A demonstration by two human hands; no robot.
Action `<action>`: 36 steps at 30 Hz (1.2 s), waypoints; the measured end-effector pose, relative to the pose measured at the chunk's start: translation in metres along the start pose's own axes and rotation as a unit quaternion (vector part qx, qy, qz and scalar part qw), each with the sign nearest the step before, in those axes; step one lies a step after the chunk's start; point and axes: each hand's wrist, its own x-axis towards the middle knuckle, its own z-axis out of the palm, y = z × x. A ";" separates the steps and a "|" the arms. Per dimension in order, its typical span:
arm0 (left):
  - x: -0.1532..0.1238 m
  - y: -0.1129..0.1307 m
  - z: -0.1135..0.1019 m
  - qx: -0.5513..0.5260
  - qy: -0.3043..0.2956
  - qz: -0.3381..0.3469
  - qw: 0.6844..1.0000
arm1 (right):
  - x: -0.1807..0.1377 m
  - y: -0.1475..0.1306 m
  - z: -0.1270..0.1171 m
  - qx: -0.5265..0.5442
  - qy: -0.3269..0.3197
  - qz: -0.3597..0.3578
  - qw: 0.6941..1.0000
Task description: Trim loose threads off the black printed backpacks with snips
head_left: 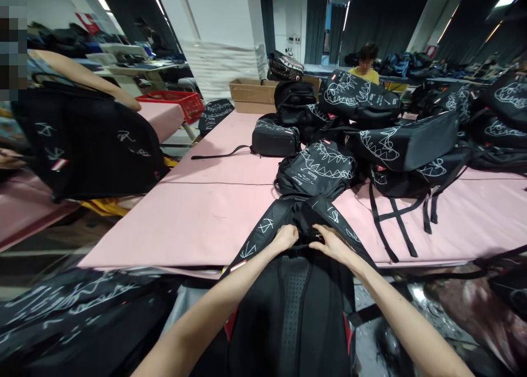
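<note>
A black backpack (294, 311) lies with its padded back panel facing me, its upper end resting on the pink table. White scribbled drawings mark its shoulder straps, which spread to both sides. My left hand (287, 237) is closed on the edge of the dark opening near the top of the backpack. Across that opening, my right hand (330, 243) grips the other edge between thumb and fingers. A small metallic glint shows by the right fingertips, too small to name. The inside of the opening is too dark to make out.
Beyond my hands, another black backpack (317, 168) lies on the pink table (193, 218). Piled backpacks (391, 141) fill the right side, straps hanging. A small black bag (275, 137) and cardboard box (253, 95) stand farther back. At left, a person holds a black backpack (94, 141).
</note>
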 end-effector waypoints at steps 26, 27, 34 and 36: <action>-0.010 -0.011 -0.001 -0.041 0.033 -0.030 0.998 | 0.052 -0.010 0.014 -0.186 -0.098 -0.069 0.975; -0.009 -0.012 0.000 -0.041 0.034 -0.030 0.998 | 0.053 -0.010 0.016 -0.184 -0.099 -0.067 0.976; -0.017 -0.002 -0.012 -0.061 0.079 -0.007 0.995 | 0.050 -0.017 0.015 -0.166 -0.073 -0.033 0.983; -0.035 0.004 -0.020 -0.073 0.115 0.020 0.991 | 0.042 -0.019 0.008 -0.156 -0.048 -0.016 0.986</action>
